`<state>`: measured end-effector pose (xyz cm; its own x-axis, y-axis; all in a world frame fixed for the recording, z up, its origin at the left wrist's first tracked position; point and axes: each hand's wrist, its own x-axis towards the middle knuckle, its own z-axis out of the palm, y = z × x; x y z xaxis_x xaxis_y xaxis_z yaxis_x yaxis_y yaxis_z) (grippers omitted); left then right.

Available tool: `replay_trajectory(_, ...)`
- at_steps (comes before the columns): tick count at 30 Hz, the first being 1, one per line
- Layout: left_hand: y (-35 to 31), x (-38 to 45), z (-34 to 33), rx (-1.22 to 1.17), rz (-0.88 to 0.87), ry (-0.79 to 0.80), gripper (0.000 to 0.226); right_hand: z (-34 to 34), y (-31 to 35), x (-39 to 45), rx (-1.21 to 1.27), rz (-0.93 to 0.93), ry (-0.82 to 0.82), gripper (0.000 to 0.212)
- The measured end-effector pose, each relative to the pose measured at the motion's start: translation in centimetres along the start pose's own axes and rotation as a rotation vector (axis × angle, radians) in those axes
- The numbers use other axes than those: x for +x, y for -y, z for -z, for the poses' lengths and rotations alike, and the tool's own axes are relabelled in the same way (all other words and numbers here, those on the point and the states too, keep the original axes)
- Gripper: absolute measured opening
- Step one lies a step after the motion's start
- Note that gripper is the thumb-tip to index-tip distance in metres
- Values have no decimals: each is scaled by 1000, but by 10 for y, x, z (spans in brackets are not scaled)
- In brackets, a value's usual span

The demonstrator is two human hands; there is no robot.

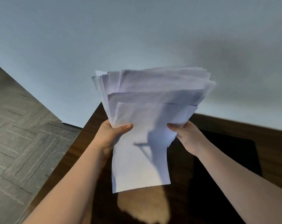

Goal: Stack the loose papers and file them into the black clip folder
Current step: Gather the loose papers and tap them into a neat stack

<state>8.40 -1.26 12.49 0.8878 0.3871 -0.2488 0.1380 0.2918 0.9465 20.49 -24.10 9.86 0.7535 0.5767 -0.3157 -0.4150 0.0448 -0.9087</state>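
Both hands, left hand (110, 136) and right hand (188, 137), pinch the fanned papers (146, 126) above the black folder (226, 152), thumbs pressed on top.

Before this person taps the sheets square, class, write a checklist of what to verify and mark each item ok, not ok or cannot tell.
1. Both hands grip the bundle of loose white paper sheets: ok. The left hand and the right hand pinch opposite sides.
2. Sheet edges aligned: not ok. The top edges fan out unevenly.
3. Bundle clear of the dark brown wooden table: ok. It is held up in the air.
4. Flat black clip folder within reach: ok. It lies on the table under the right forearm.
5. Folder clip open: cannot tell. No clip is visible.
6. All loose sheets gathered: cannot tell. The bundle hides part of the table.
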Motion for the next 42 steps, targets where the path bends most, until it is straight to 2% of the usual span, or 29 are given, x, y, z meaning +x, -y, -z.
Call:
replay_trajectory(3,-34,2,-9,-21,-128,11,41,-11,33,-2,-11,143,-35,33)
replay_trajectory(8,-54,1,-12,142,-260,-82,25,-27,62,-12,-13,260,-43,27)
replay_trajectory(13,-23,-2,-6,173,-183,-152,24,-27,40,-12,-40,211,-73,34)
replay_trajectory(17,0,-8,-5,180,-65,-119,44,-26,22,-12,-160,185,-29,39)
replay_trajectory(21,11,-9,-4,159,-14,-159,40,-23,14,-8,-158,86,-75,38)
replay_trajectory(23,15,-9,-3,163,-13,-152,39,-24,10,-8,-168,66,-134,29)
replay_trajectory(27,2,-13,-10,204,-99,-234,20,-32,15,-12,-137,119,-214,15)
replay_trajectory(31,-30,-11,-14,184,-252,-281,20,-34,39,-11,-101,283,-168,25)
replay_trajectory(34,-40,-10,-14,144,-318,-262,22,-27,36,-4,-287,237,-106,31)
replay_trajectory(38,-26,-2,-15,152,-263,-188,24,-22,14,1,-349,133,-143,25)
replay_trajectory(42,10,1,-4,244,-159,-133,39,-24,0,4,-315,70,-133,17)
